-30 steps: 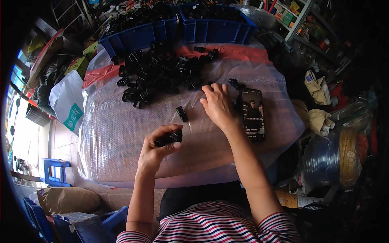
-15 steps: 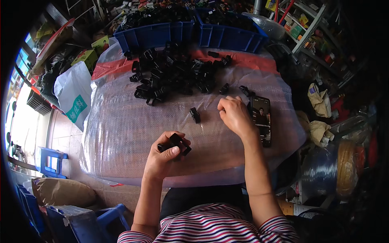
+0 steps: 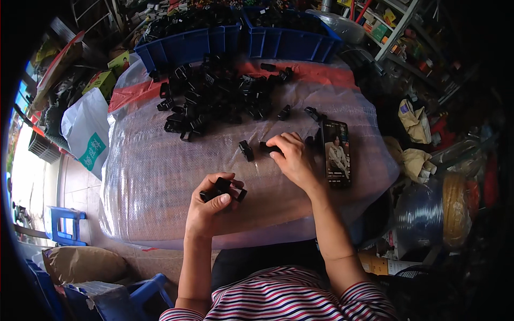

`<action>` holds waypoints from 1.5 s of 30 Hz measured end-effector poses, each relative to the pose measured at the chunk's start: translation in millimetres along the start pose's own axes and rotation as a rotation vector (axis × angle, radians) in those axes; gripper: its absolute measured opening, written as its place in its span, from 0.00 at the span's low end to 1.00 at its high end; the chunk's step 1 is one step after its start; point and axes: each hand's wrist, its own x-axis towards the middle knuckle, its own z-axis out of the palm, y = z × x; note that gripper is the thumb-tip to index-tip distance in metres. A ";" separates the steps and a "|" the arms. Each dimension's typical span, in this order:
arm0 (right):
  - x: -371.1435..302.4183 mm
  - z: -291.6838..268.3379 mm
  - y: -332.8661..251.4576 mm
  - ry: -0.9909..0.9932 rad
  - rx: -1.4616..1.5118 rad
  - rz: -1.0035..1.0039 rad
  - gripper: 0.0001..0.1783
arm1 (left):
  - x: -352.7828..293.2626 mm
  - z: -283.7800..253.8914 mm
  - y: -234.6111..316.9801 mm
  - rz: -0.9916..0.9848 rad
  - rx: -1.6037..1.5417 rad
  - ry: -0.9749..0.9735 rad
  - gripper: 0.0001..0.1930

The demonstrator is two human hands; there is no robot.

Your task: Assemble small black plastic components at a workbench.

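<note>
At twelve o'clock two blue bins (image 3: 235, 45) sit side by side at the far edge of my table. A phone (image 3: 337, 153) lies at three o'clock, screen lit. At nine o'clock a white bag (image 3: 85, 131) leans near the table edge. A blue stool (image 3: 63, 227) stands at eight o'clock on the tiled floor.

From my remote seat I see the person's own body rise from the lower edge: a short-sleeved shirt (image 3: 292, 297) striped in thin bands of red, white and dark blue, its sleeves ending above the elbows. Both forearms are bare. The left hand (image 3: 211, 211) and right hand (image 3: 294, 160) wear no gloves, and I make out no rings or watch.
</note>
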 end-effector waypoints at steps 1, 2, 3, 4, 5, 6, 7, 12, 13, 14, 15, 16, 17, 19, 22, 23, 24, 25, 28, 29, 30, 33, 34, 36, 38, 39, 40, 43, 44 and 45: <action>-0.8 0.8 -3.4 0.006 0.032 0.006 0.10 | -0.2 1.3 0.0 -0.005 -0.005 0.004 0.27; -2.4 -0.5 -6.5 0.011 0.063 0.012 0.10 | 0.1 2.1 -0.5 -0.010 -0.005 -0.002 0.27; -6.0 -1.5 -8.7 0.014 0.065 0.013 0.10 | -0.9 2.3 0.0 -0.009 0.008 0.012 0.27; -10.5 -2.4 -11.1 0.007 0.046 0.023 0.10 | -1.5 2.1 0.5 -0.008 0.021 0.027 0.27; -14.4 -3.3 -14.1 0.000 0.027 0.032 0.10 | -1.7 0.9 0.8 -0.009 0.023 0.026 0.27; -18.0 -6.1 -19.3 -0.001 0.028 0.034 0.10 | -2.4 -0.4 0.2 -0.014 0.013 0.030 0.27; -20.6 -10.1 -26.2 -0.044 -0.005 0.060 0.10 | -2.8 -1.1 -0.4 -0.018 0.003 0.034 0.27; -21.1 -18.6 -37.3 0.026 -0.076 -0.080 0.14 | -1.7 0.8 -1.2 -0.011 0.026 0.045 0.26; -17.9 -22.8 -37.4 -0.009 -0.172 -0.133 0.17 | -1.4 1.2 -1.1 -0.013 0.025 0.048 0.26; -18.5 -22.0 -35.1 -0.009 -0.172 -0.134 0.17 | -1.7 1.3 -1.3 -0.012 0.026 0.048 0.26; -18.9 -18.0 -30.2 -0.094 -0.128 -0.142 0.17 | -2.2 0.6 -1.7 -0.004 0.030 0.045 0.26; -18.9 -14.3 -25.7 -0.180 -0.084 -0.150 0.16 | -2.4 0.0 -1.6 0.005 0.034 0.043 0.26; -19.8 -12.3 -22.8 -0.217 -0.060 -0.106 0.16 | -1.9 -0.1 -0.9 0.010 0.035 0.046 0.26; -20.6 -13.3 -27.6 -0.184 -0.031 -0.107 0.16 | -4.4 -1.6 -1.1 0.003 0.036 0.060 0.24; -22.3 -8.6 -24.1 -0.119 0.051 -0.093 0.16 | -1.2 3.3 -3.2 0.005 0.063 0.046 0.23; -23.1 -6.0 -23.0 -0.131 0.081 -0.061 0.16 | -2.4 1.5 -3.0 -0.010 0.062 0.049 0.22; -23.0 -5.4 -24.5 -0.140 0.101 -0.025 0.15 | -3.0 1.5 -2.3 0.000 0.062 0.059 0.22; -23.5 -4.1 -29.0 -0.146 0.106 -0.036 0.15 | -3.6 1.4 -1.6 -0.007 0.066 0.068 0.22; -28.2 -11.2 -52.2 0.010 0.466 0.134 0.14 | -4.9 2.8 -0.1 -0.024 0.051 0.108 0.23; -31.7 -12.2 -59.0 0.071 0.501 0.072 0.14 | -4.5 3.5 -0.9 -0.015 0.084 0.104 0.22; -35.7 -12.2 -67.0 0.135 0.536 0.015 0.15 | -4.4 4.7 -1.5 -0.009 0.119 0.098 0.21; -36.3 -8.6 -82.8 0.131 0.377 -0.137 0.17 | -5.0 7.6 -0.7 -0.013 0.144 0.105 0.21; -35.5 -5.9 -83.1 0.134 0.334 -0.163 0.17 | -4.8 8.6 -0.9 -0.020 0.198 0.094 0.21; -36.4 -2.3 -80.6 0.144 0.307 -0.167 0.18 | -6.5 8.3 -1.6 -0.026 0.216 0.108 0.21; -36.5 0.4 -77.2 0.152 0.283 -0.174 0.18 | -6.4 10.5 -1.1 -0.028 0.235 0.125 0.22; -37.2 1.5 -76.6 0.144 0.261 -0.186 0.19 | -7.4 15.1 0.6 -0.004 0.275 0.147 0.22; -37.8 2.6 -75.9 0.136 0.239 -0.198 0.19 | -7.8 17.9 1.1 0.021 0.315 0.169 0.23; -38.0 5.8 -74.4 0.082 0.290 -0.191 0.18 | -10.2 17.1 -1.3 0.099 0.325 0.187 0.23; -35.5 6.2 -75.5 0.081 0.294 -0.195 0.18 | -12.3 16.9 0.5 0.102 0.327 0.191 0.23; -32.1 4.6 -76.2 -0.007 0.521 -0.066 0.18 | -13.8 18.1 2.3 0.080 0.288 0.206 0.23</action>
